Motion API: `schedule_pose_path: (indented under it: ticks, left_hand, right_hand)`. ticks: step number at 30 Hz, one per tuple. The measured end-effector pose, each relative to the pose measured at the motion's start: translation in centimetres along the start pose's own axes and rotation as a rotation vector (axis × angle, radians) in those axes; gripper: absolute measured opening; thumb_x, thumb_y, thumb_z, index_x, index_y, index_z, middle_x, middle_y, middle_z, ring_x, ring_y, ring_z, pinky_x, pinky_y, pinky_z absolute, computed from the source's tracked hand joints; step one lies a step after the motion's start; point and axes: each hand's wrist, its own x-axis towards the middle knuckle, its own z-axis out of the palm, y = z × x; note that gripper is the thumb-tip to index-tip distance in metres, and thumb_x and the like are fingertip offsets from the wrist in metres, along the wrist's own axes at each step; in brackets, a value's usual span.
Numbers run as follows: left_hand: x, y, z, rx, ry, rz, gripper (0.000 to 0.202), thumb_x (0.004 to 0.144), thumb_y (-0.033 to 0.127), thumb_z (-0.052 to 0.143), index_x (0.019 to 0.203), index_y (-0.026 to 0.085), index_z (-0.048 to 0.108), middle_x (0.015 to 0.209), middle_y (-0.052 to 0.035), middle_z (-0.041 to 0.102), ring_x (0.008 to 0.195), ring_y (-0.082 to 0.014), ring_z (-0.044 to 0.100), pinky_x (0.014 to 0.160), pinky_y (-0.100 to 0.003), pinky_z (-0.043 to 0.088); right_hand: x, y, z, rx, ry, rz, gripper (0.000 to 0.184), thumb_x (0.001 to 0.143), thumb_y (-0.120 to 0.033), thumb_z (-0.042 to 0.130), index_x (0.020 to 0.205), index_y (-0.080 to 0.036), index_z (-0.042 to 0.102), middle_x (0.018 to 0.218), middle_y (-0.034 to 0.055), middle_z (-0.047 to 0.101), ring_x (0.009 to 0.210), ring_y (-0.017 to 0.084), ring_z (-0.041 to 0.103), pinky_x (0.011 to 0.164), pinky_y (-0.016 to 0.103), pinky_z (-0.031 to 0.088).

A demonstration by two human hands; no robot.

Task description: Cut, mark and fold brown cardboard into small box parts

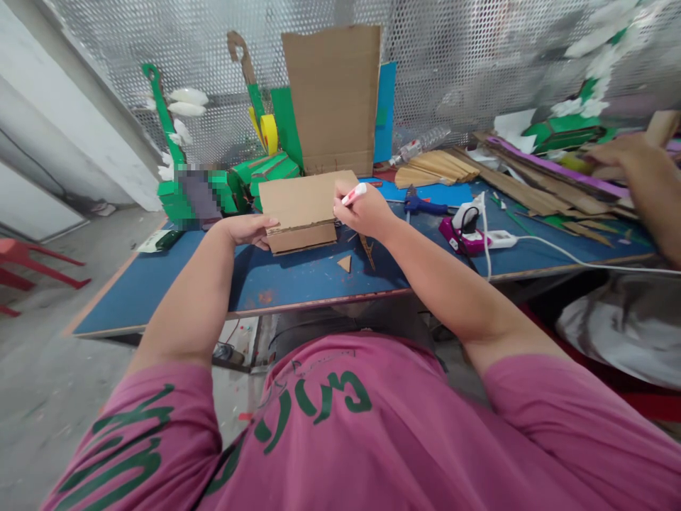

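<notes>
Holding cardboard box point(306, 202) at blue tabletop point(298, 284) (scraps point(345, 264) strewn), perforated sheeting point(436, 64) behind.

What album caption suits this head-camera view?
At a blue table, the left hand steadies a brown boxy cardboard piece; the right hand holds a white marker at its edge.

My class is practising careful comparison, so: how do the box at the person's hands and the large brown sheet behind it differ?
The box shows a top and a side, while the sheet shows one flat face. The box's top faces upward; the sheet stands roughly upright. The left hand grips the box, and the right hand holds a pen at it; neither touches the sheet. Both look like plain brown cardboard.
</notes>
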Motion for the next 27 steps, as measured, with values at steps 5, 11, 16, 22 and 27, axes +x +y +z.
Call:
schedule_pose_path:
  ticks: [5, 11, 16, 22, 27]
  left_hand:
    - [-0.2, 0.3, 0.3, 0.022, -0.011, 0.008, 0.071, 0.075, 0.068, 0.084, 0.131, 0.024, 0.080, 0.118, -0.0168, 0.085, 0.098, -0.0359, 0.084, 0.077, -0.041, 0.072]
    - [-0.1, 0.2, 0.3, -0.012, -0.013, 0.008, 0.073, 0.077, 0.064, 0.084, 0.134, 0.020, 0.078, 0.118, -0.0207, 0.084, 0.100, -0.0385, 0.083, 0.079, -0.045, 0.072]
    - [0.0, 0.1, 0.3, -0.004, -0.020, 0.005, 0.074, 0.076, 0.066, 0.085, 0.134, 0.021, 0.078, 0.115, -0.0199, 0.085, 0.098, -0.0376, 0.084, 0.078, -0.043, 0.072]
    - [-0.1, 0.2, 0.4, 0.018, 0.009, -0.004, 0.075, 0.075, 0.067, 0.083, 0.135, 0.022, 0.079, 0.117, -0.0187, 0.085, 0.100, -0.0387, 0.084, 0.078, -0.043, 0.073]
    - [-0.3, 0.6, 0.6, 0.060, 0.007, -0.006, 0.077, 0.077, 0.069, 0.080, 0.138, 0.021, 0.077, 0.119, -0.0201, 0.085, 0.108, -0.0428, 0.083, 0.085, -0.049, 0.073]
  right_hand:
    - [0.1, 0.0, 0.2, -0.059, -0.005, -0.004, 0.007, 0.095, -0.028, 0.062, 0.091, -0.024, 0.057, 0.071, 0.0042, 0.051, 0.072, 0.025, 0.048, 0.072, 0.038, 0.034]
    - [0.1, -0.3, 0.1, -0.040, -0.006, 0.005, 0.008, 0.094, -0.026, 0.063, 0.089, -0.024, 0.057, 0.073, 0.0051, 0.054, 0.072, 0.024, 0.048, 0.071, 0.038, 0.034]
    - [0.0, -0.7, -0.4, 0.035, -0.037, 0.028, 0.014, 0.096, -0.023, 0.062, 0.086, -0.024, 0.053, 0.072, 0.0043, 0.056, 0.071, 0.023, 0.049, 0.070, 0.039, 0.036]
    - [0.1, -0.9, -0.9, 0.136, -0.075, 0.058, 0.007, 0.099, -0.027, 0.064, 0.095, -0.023, 0.060, 0.078, 0.0079, 0.063, 0.080, 0.027, 0.057, 0.075, 0.041, 0.044]
    - [0.0, -1.5, -1.3, 0.191, -0.065, 0.072, 0.018, 0.102, -0.040, 0.064, 0.107, -0.022, 0.063, 0.078, 0.0083, 0.064, 0.083, 0.029, 0.060, 0.076, 0.041, 0.048]
